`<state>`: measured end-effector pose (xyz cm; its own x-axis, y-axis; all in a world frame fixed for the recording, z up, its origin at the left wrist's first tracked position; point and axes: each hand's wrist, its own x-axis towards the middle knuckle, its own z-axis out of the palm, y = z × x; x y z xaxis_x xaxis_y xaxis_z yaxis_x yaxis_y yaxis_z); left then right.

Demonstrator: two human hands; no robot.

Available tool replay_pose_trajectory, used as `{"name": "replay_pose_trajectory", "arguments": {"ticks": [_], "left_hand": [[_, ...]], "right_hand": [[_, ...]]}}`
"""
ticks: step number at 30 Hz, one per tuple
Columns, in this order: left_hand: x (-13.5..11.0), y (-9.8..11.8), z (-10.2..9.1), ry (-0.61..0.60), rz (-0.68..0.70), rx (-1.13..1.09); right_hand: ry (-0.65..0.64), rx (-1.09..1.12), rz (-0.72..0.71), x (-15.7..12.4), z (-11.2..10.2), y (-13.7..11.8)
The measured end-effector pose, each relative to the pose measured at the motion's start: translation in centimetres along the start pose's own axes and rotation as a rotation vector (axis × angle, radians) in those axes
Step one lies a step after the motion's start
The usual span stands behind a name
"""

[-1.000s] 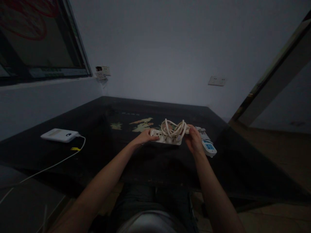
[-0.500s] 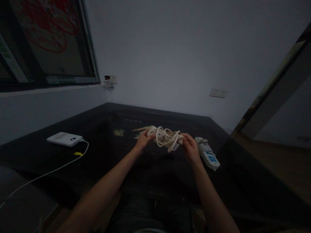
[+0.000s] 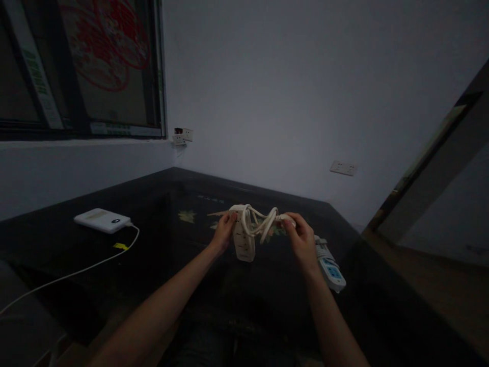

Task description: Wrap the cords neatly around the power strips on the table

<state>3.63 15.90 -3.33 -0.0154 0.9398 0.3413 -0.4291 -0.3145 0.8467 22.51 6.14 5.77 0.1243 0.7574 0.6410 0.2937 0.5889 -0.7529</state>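
A white power strip [image 3: 243,243] hangs slanted above the black table, its socket face towards me. My left hand [image 3: 224,230] is closed on its upper end, thumb on the face. Loops of the strip's white cord [image 3: 269,224] run from there to the right. At the far end of these loops, my right hand [image 3: 300,234] pinches what looks like the cord's plug [image 3: 287,219], partly covered by the fingers. Just beyond the right wrist lies a second power strip [image 3: 331,272] with blue markings and a grey cord wound around it.
A white power bank or router-like box [image 3: 102,220] with a thin white cable lies on the table's left, near a yellow tag [image 3: 120,246]. Wall sockets [image 3: 343,167] are set above the black table [image 3: 145,199]. A window [image 3: 114,66] is at upper left.
The power strip has swung from lying level between both hands to hanging down from my left hand. My right hand has drawn the plug end away, and the cord loops have loosened.
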Motion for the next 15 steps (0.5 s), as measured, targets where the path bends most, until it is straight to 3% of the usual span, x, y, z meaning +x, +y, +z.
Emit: {"name": "replay_pose_trajectory", "arguments": {"ticks": [4, 15], "left_hand": [[-0.4, 0.7, 0.3, -0.122, 0.03, -0.01], [-1.3, 1.6, 0.9, -0.205, 0.013, 0.07]], "right_hand": [[-0.007, 0.049, 0.046, 0.1, 0.0, 0.9], [0.136, 0.3, 0.163, 1.0, 1.1, 2.8]]}}
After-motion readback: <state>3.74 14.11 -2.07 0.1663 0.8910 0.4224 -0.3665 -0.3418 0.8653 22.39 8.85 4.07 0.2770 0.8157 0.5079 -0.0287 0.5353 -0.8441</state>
